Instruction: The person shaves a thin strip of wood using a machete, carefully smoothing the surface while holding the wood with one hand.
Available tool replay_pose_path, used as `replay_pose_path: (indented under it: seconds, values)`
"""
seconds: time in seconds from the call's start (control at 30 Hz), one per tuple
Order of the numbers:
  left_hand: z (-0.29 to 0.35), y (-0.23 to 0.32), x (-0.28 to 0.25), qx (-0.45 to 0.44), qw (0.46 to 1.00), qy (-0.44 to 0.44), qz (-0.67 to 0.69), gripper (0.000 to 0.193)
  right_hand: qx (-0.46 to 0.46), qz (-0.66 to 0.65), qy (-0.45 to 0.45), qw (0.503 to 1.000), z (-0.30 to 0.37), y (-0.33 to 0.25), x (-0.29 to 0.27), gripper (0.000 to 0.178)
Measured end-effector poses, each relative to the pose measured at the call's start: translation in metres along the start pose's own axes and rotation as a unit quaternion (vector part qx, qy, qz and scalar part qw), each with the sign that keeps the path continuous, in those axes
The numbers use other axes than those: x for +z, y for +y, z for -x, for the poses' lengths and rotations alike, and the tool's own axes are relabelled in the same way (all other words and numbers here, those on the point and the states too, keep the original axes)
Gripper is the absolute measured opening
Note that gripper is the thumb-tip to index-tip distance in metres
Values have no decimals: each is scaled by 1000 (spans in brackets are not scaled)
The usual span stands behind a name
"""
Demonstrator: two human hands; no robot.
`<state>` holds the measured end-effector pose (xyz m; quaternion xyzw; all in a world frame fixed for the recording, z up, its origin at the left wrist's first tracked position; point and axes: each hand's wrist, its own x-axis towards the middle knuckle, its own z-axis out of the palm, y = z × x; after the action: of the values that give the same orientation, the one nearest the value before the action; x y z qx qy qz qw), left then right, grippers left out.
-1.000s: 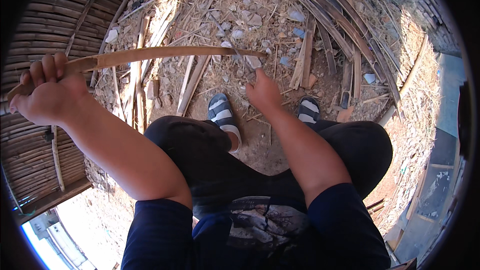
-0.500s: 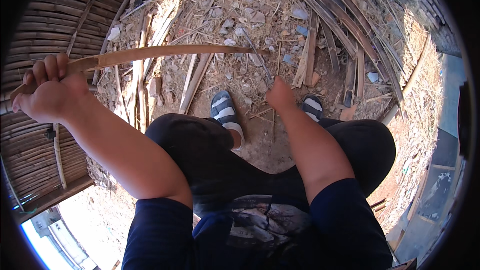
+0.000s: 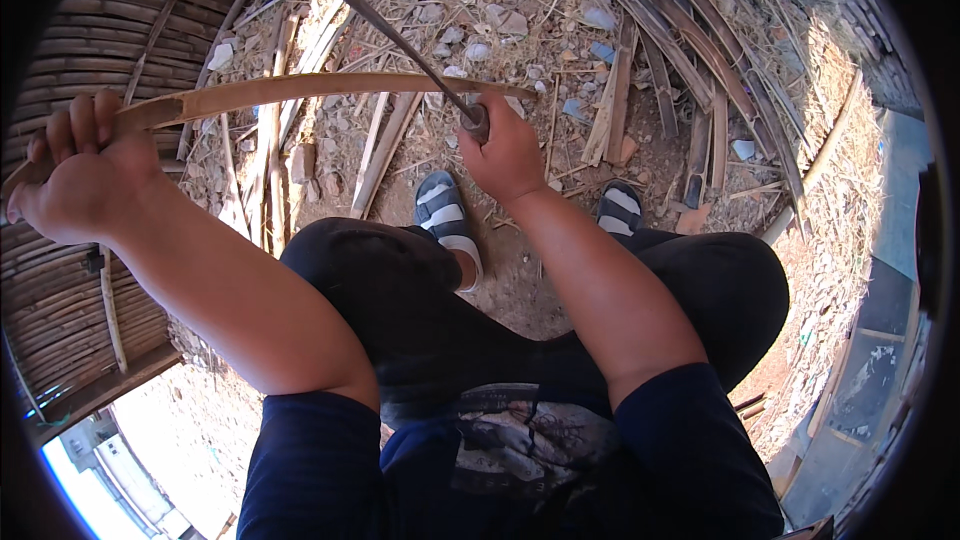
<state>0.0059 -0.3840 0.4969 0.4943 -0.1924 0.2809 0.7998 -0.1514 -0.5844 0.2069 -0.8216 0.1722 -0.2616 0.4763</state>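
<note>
My left hand [image 3: 95, 175] is closed around the near-left end of a long split bamboo strip [image 3: 290, 89]. The strip stretches across to the right, curving gently, and narrows toward its far tip. My right hand [image 3: 505, 152] grips the handle of a long-bladed machete [image 3: 385, 32]. Its dark blade slants up and to the left, crossing the strip near its right end. Whether the blade touches the strip I cannot tell. The end of the strip passes just beyond my right knuckles.
More split bamboo pieces [image 3: 690, 40] lie heaped at the far right, others [image 3: 390, 155] on the stony, straw-strewn ground ahead. A slatted bamboo wall [image 3: 95, 50] stands at the left. My sandalled feet [image 3: 440, 210] are below my hands, and blue-grey panels [image 3: 870, 380] line the right side.
My right hand has moved left and up, and the machete blade has swung further to the far left. My left hand, with the bamboo strip, has shifted slightly left and up.
</note>
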Motion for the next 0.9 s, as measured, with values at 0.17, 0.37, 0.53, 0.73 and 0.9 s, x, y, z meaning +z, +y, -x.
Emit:
replay_pose_path:
  seconds: [0.17,0.37,0.53,0.73,0.9]
  values:
    - [6,-4,8,8,997,57,-54,43,289,213,-146,922,44,101,-6,38]
    - [-1,-3,3,-1,1000,23,-14,45,324,193,-157,913,35,95,-14,38]
    - [-6,-3,-1,-10,1000,-17,16,46,196,103,-118,968,8,38,-12,32]
    - [0,1,4,1,1000,-2,15,18,-32,7,-31,999,-17,-25,-6,31]
    - [8,0,14,0,997,64,-36,35,214,191,-93,953,40,86,0,39]
